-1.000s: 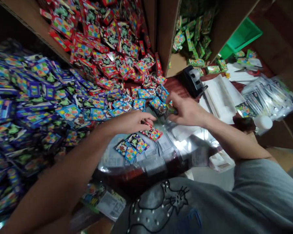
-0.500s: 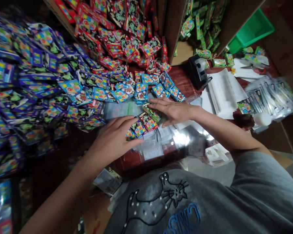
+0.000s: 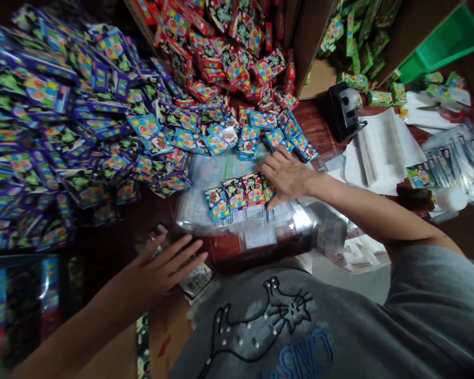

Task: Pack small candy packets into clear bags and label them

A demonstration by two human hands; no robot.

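Right hand [image 3: 286, 176] is partly covering green box [image 3: 267, 185], cannot tell if clamping | left hand [image 3: 160, 268] is hovering, grip apart | red box [image 3: 253, 190], purple box [image 3: 235, 194], blue box [image 3: 217, 204] are lying alongside

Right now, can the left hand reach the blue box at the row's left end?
Likely yes: left hand is open, only flat clear plastic seems between it and the blue box, right hand is at the other end.
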